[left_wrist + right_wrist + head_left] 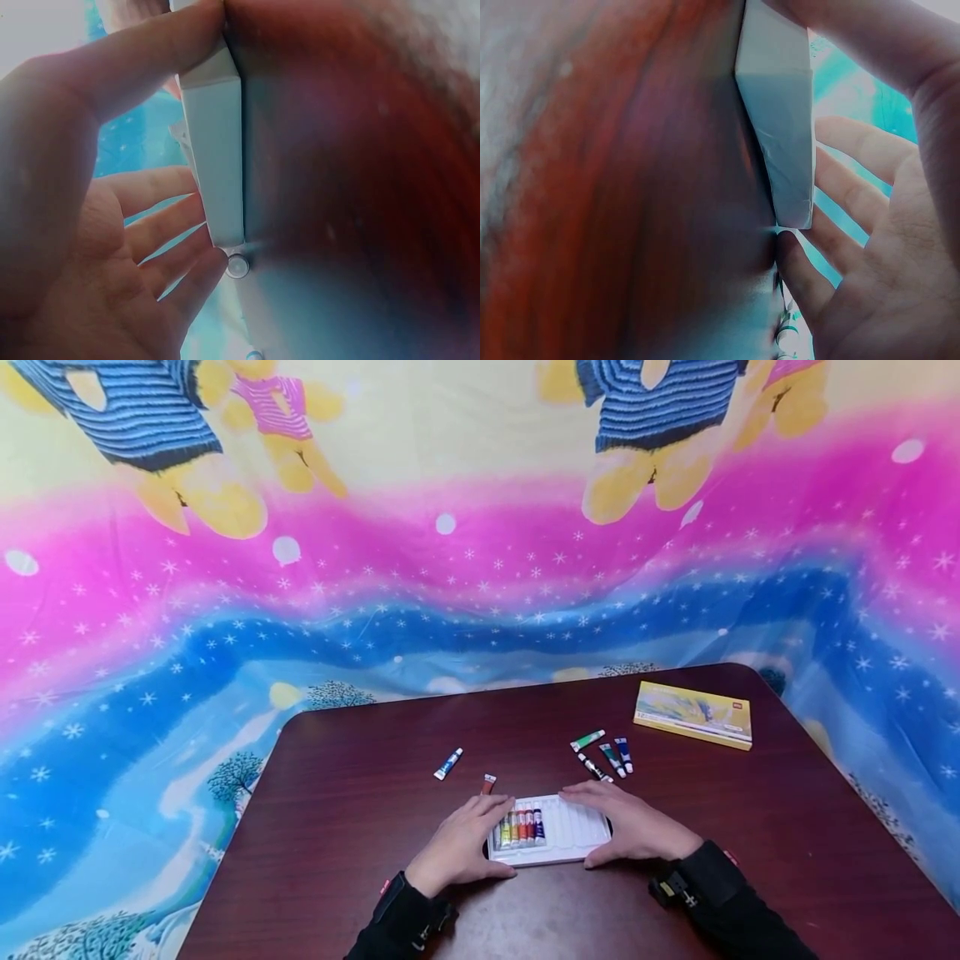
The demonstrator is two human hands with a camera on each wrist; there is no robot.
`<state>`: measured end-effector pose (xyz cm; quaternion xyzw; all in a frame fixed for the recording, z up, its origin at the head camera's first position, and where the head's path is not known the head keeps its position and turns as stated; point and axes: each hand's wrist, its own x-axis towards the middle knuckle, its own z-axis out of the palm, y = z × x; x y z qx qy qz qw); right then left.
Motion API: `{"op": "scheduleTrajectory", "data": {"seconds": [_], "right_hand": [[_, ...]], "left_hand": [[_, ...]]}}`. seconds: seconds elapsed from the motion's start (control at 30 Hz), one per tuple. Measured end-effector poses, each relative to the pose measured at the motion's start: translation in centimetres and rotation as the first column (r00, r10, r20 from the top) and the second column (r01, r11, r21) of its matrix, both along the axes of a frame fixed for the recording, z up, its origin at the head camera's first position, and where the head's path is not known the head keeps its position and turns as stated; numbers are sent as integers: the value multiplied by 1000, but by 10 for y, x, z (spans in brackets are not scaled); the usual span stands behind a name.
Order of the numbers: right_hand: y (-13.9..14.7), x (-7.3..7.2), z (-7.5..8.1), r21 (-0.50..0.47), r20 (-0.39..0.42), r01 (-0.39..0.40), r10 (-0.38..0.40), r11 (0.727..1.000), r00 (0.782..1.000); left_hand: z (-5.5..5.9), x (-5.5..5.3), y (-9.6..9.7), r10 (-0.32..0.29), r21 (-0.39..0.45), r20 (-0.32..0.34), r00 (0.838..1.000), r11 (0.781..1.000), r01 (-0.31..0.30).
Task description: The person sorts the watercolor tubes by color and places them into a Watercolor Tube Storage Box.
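i'm noticing the head camera is looking down and forward over the brown table (337,793), taking in the printed cloth (420,560) beyond. the wrist cameras are peering in close and low, tipped sideways, past the left hand (461,845) and right hand (637,827) at opposite ends of the white paint tray (578,828), which all three views are sharing.
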<state>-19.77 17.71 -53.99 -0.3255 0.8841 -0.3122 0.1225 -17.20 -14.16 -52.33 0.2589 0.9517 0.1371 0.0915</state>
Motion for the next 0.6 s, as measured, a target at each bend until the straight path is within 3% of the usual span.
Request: {"op": "scheduleTrajectory", "data": {"seconds": [0.2, 0.37, 0.5, 0.6], "right_hand": [[-2, 1, -2, -6, 21, -2, 2, 1000, 1000], [-2, -1, -2, -7, -4, -6, 6, 1000, 1000], [-1, -1, -1, -5, -1, -6, 6, 1000, 1000], [-1, -1, 0, -8, 4, -1, 1, 1000, 1000]], "left_hand": [[-2, -1, -2, -8, -20, 0, 1000, 1000, 8], [0, -7, -6, -14, 19, -20, 1000, 1000, 14], [1, -21, -17, 70, 117, -103, 992, 991, -58], [1, -34, -27, 178, 185, -188, 966, 972, -143]]}}
